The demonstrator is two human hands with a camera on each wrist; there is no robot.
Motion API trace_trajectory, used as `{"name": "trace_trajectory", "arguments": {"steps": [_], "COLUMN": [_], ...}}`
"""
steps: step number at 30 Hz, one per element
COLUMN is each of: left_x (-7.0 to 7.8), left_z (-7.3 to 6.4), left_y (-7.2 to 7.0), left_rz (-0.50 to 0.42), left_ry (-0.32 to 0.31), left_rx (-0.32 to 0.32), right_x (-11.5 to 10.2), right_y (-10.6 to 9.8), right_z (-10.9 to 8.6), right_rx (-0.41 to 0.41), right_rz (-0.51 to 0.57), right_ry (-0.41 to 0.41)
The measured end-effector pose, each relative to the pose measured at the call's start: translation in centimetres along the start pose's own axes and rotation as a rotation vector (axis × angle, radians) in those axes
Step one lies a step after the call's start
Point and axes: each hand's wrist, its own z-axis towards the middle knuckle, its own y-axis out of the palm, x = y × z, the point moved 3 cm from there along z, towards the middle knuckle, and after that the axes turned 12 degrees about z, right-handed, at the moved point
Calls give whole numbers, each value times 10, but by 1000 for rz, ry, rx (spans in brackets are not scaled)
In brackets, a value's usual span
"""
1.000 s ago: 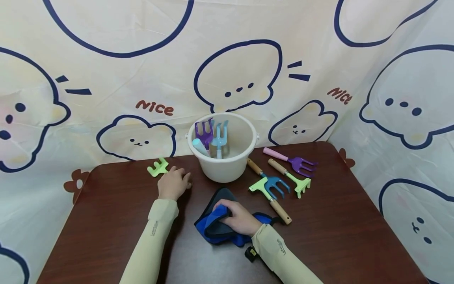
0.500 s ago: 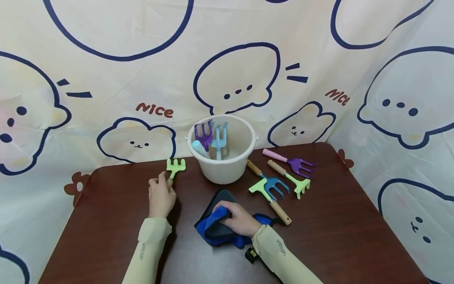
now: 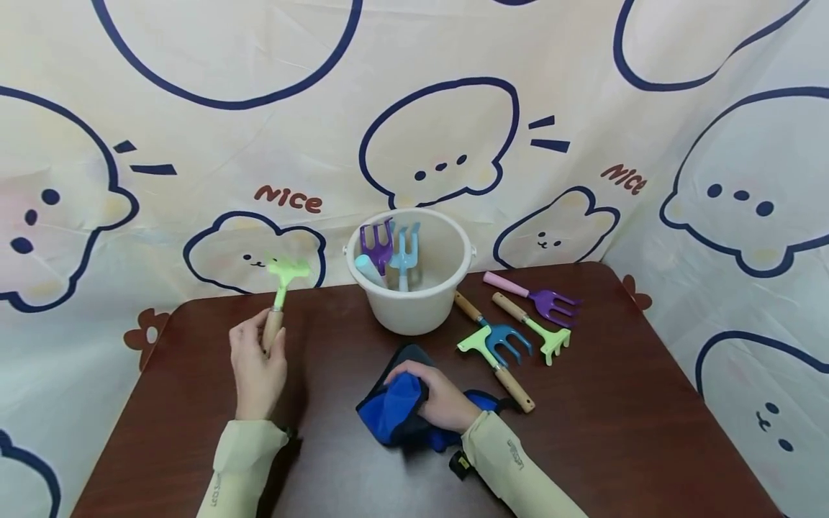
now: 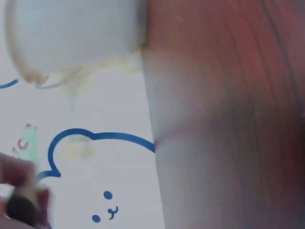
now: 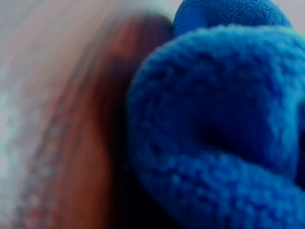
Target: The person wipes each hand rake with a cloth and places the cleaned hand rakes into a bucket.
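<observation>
In the head view my left hand [image 3: 259, 363] pinches the wooden handle of a small lime-green toy rake [image 3: 288, 272] and holds it up at the table's back left. Its tined head points away, over the wall print. The left wrist view catches the blurred green head [image 4: 29, 143] and the handle's end between the fingers. My right hand [image 3: 442, 396] grips a bunched blue cloth [image 3: 391, 410] with dark grey patches and black edging on the table. Blue fuzzy fabric [image 5: 209, 105] fills much of the right wrist view and hides the right fingers there.
Behind the cloth stands a white bucket [image 3: 414, 309] with purple and light-blue forks inside. To its right lie a purple fork [image 3: 550, 302], a green rake [image 3: 550, 338], a blue fork [image 3: 501, 338] and a green scraper [image 3: 476, 342]. A printed curtain [image 3: 440, 43] backs the table.
My left hand has taken hold of the green rake at the back left, then lifted it and drawn it left. My right hand stays in place, with the cloth folded over further.
</observation>
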Motion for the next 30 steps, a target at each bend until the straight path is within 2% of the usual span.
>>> {"name": "trace_trajectory", "arguments": {"steps": [3,5,6,7,9,11,13,15,16,18,22,30], "left_x": [14,28,36,45,63,80,93,102,106,109,111,112], "left_z": [-9,-16,-21,-27,-40,-57,-72,-84,-88,-94,-97,-96], "left_y": [-9,-9,-8,-5,5,16,27,35,37,40,41,43], "left_rz": [-244,-365,-391,-400,-345,-248,-185,-146,-133,-124,-112,-90], "left_ry": [118,233,299,367,503,629,711,742,748,730,694,661], "left_rx": [37,15,-7,-38,-113,-195,-292,-349,-355,-349,-311,-330], "right_x": [-8,-15,-18,-22,-30,-36,-42,-46,-48,-51,-50,-44], "right_y": [-2,-3,-4,-5,-8,-10,-12,-13,-14,-14,-14,-16], "right_z": [-3,-5,-7,-8,-11,-14,-16,-17,-18,-19,-19,-16], "right_rx": [14,53,84,120,213,307,410,497,527,567,584,596], "right_rz": [1,-11,-13,-19,-8,81,185,288,338,370,450,591], "right_ry": [-77,-134,-165,-198,-279,-326,-346,-340,-329,-309,-250,-194]}}
